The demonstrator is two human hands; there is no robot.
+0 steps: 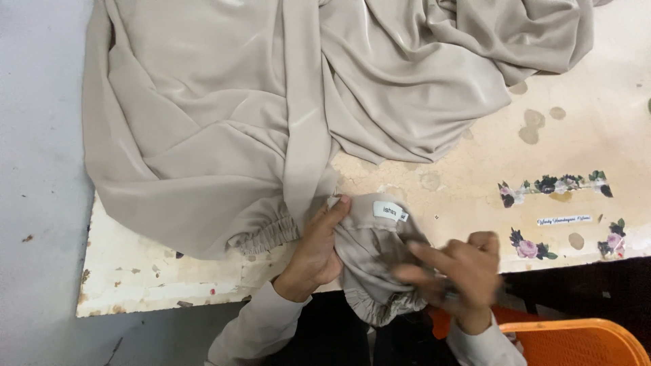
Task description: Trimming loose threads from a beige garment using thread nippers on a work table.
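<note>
Beige garment spread across the worn desk, gathered cuff with white label between both hands. Left hand pinching the cuff; right hand blurred, fingers loosely curled on it.

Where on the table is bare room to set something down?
Bare table lies right of the beige garment, above the flower stickers. A narrow strip is free along the near-left edge, below the gathered cuff. Around the left hand and right hand it is crowded.
</note>
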